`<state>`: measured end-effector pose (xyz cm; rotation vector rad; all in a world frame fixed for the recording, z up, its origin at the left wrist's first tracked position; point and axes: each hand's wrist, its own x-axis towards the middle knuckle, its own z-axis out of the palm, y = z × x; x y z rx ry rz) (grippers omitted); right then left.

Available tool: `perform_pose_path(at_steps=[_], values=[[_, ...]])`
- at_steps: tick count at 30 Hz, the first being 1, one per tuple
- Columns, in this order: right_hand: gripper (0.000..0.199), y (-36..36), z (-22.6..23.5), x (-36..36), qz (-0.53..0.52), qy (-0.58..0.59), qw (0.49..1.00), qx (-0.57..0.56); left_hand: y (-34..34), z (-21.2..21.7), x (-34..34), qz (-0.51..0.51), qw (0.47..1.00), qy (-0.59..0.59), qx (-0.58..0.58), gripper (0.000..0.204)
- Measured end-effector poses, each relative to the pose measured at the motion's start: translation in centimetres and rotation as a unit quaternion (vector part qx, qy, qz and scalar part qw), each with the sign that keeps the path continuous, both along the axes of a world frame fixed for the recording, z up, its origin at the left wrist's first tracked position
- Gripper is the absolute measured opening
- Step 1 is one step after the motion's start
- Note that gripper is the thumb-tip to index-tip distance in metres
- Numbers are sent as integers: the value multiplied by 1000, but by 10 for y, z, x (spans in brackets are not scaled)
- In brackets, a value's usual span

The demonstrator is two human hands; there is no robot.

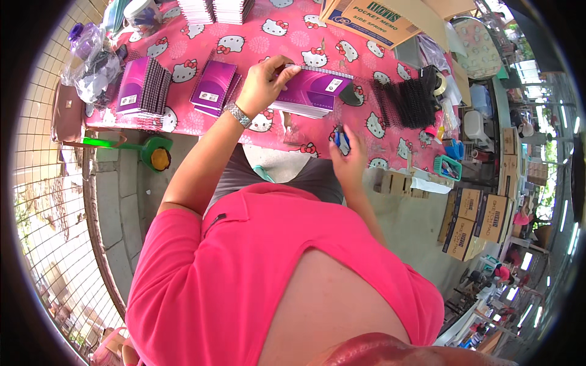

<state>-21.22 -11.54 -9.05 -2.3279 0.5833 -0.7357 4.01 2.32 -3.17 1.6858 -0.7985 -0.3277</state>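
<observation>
A purple-covered spiral memo pad (314, 88) lies in front of me, its coil along the far edge and white pages showing beneath. With thumb and fingers pinched, my left hand (267, 83) grips its coil at the left end. Near the table's front edge, my right hand (351, 157) is closed round a small blue-handled hand tool (342, 141); its exact kind is hard to make out. To the left sit a small stack of purple memo pads (213, 85) and a taller stack of them (141, 88).
Loose black plastic coils (403, 102) lie to the right on the pink patterned tablecloth (262, 46). An open cardboard box (372, 21) stands at the back right. A green basket (447, 168) hangs by the right edge; plastic bags (97, 73) crowd the left.
</observation>
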Motion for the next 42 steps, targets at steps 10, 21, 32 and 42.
perform_pose_path(at_steps=[10,21,32,42], values=[[53,39,95,109,127,-83,973,-171,-1,-15,3,-20,999,-25,-32,17],[39,39,102,98,175,-21,774,609,1,-22,-12,67,985,-137,-83,18],[46,-67,-25,12,-21,48,999,-7,101,-33,67,285,937,122,-159,18],[30,-204,-57,28,-267,156,904,-296,144,-125,74,348,879,-225,238,28]])
